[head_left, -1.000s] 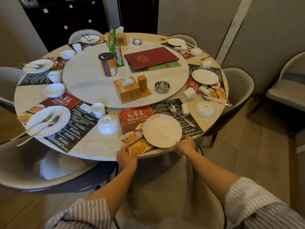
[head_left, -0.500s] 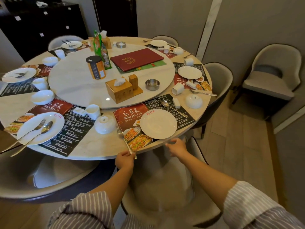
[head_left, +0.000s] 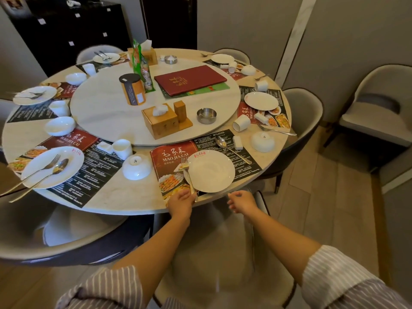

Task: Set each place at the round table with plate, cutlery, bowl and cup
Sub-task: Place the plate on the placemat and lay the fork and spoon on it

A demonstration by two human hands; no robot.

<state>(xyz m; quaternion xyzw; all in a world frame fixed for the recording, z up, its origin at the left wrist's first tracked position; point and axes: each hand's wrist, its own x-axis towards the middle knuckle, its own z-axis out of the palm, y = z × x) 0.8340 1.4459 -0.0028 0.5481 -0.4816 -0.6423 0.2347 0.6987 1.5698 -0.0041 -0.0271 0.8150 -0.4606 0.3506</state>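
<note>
A round counter [head_left: 107,204] fills the view, with a raised turning disc [head_left: 100,112] in its middle. At the near edge lies a printed placemat [head_left: 171,157], and on it a white plate [head_left: 210,171] whose near rim reaches almost to the counter's edge. A fork [head_left: 186,172] lies across the plate's left rim, tines pointing toward the centre, handle toward the near edge. The left hand [head_left: 180,202] rests at that edge, its grip closed round the fork's handle end, forearm stretched straight forward. The right hand [head_left: 242,202] hovers just off the edge, right of the plate, fingers loosely spread and holding nothing.

Beyond the plate a spoon [head_left: 231,149] lies slantwise on the placemat. A bowl [head_left: 137,167], turned upside down, sits left of the placemat on bare stone, with a cup [head_left: 122,148] behind it against the disc's rim. A second upturned bowl [head_left: 263,141] sits toward the right edge. A bare strip of counter runs along the near edge left of the placemat.

A pale chair [head_left: 223,264] stands directly under the arms, another chair [head_left: 55,237] tucked in at the left.
</note>
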